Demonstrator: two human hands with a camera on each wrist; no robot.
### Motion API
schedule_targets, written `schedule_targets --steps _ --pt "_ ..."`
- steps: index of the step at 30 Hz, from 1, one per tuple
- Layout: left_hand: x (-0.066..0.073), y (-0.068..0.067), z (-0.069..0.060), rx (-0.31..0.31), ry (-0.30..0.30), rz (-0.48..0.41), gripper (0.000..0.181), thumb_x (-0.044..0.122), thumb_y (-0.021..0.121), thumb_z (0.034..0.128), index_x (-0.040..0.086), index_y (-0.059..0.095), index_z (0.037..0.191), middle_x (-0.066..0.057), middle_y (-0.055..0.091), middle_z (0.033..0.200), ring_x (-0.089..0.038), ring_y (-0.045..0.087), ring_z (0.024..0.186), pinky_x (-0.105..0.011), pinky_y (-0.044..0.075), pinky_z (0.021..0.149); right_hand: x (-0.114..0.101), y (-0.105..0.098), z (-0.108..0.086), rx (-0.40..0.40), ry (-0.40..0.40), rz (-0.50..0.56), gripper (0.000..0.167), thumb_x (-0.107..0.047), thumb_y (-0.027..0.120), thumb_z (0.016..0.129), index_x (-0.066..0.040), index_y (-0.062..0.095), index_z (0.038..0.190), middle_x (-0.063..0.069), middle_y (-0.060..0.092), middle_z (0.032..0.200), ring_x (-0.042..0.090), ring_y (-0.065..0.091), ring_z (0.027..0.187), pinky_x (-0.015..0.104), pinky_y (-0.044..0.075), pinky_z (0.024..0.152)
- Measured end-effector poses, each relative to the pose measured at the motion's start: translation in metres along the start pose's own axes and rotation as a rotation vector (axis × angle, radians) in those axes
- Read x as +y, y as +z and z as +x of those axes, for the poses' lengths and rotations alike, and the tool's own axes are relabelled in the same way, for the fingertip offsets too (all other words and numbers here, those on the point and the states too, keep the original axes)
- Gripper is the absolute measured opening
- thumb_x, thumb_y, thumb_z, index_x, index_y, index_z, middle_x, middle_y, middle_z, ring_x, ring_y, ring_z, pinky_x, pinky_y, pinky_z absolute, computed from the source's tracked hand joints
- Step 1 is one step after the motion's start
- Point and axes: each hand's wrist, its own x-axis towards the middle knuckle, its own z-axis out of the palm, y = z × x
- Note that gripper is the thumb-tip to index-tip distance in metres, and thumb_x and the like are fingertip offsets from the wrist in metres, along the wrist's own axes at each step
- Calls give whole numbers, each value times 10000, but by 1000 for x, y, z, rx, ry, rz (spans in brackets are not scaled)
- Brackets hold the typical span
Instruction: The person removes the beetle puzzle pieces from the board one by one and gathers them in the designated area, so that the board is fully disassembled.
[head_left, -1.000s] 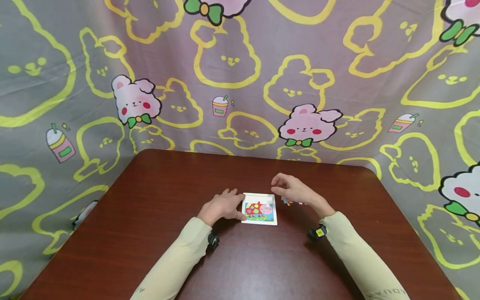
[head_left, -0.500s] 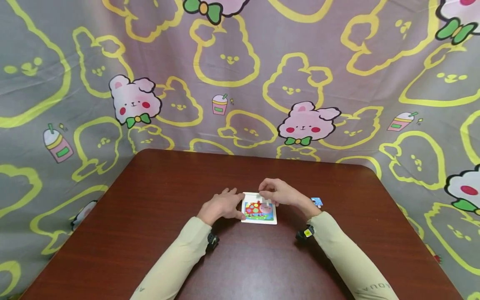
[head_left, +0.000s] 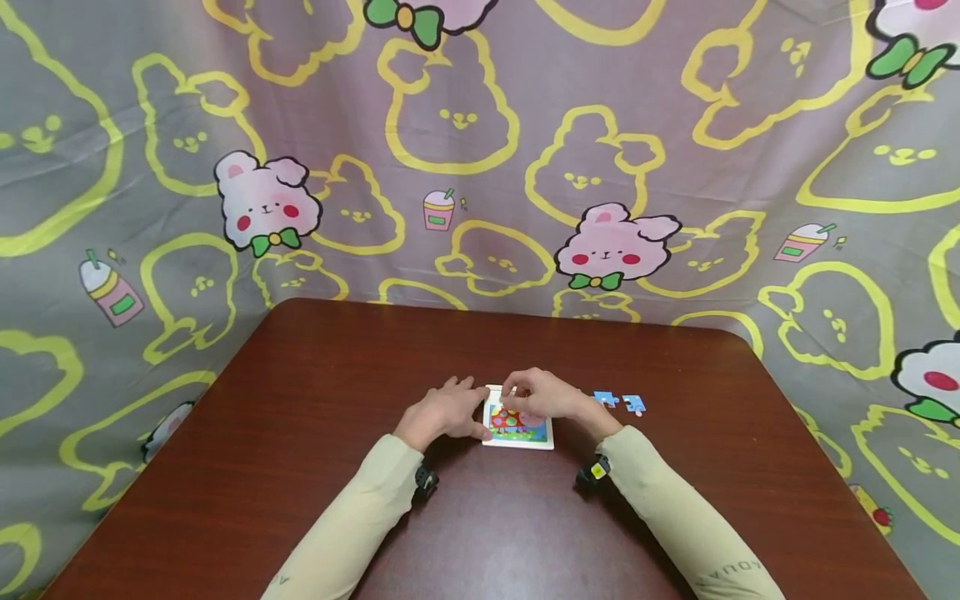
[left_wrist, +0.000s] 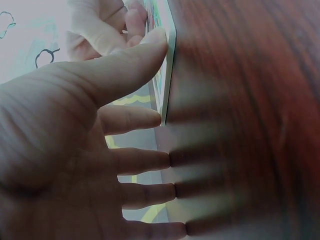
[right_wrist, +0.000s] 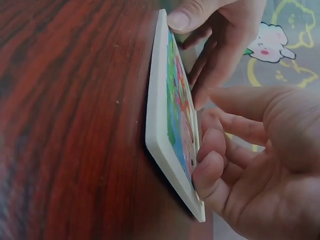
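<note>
A jigsaw puzzle in a white tray lies on the table, showing a red spotted body and a pink face over green and blue. Its upper part is partly covered by my right hand, whose thumb and forefinger pinch a small puzzle piece, mostly hidden by the fingers. In the right wrist view the other fingertips touch or nearly touch the tray's near side. My left hand rests at the tray's left side with straight fingers spread. In the left wrist view its thumb presses the tray's edge.
Loose blue puzzle pieces lie on the brown table just right of the tray, one partly behind the right hand. A patterned curtain hangs along the table's back and sides.
My right hand has moved left from the loose pieces to over the tray's upper part, carrying a piece. The loose pieces are uncovered now. My left hand has stayed in place.
</note>
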Motion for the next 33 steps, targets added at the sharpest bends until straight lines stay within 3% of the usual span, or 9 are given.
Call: schedule_targets --steps 10,22,33 --pt "1 0 -1 -3 6 3 767 498 715 851 185 425 1489 -169 336 1579 -420 270 1467 -644 327 1098 -5 7 1 -43 74 -126 174 -221 757 845 -155 654 967 -42 660 738 85 573 650 243 460 590" --pt "4 -2 -1 -7 2 -16 764 483 716 857 184 419 1494 -172 320 1586 -429 254 1472 -639 312 1113 -11 8 -3 -29 69 -174 202 -184 764 845 -124 613 966 9 661 860 128 594 784 309 494 723" --pt "3 -2 0 -4 -12 6 791 510 709 852 183 404 1505 -157 320 1590 -413 260 1473 -631 319 1112 -8 11 -2 7 8 -148 260 -147 771 834 -146 532 937 -12 625 789 133 562 725 294 443 671"
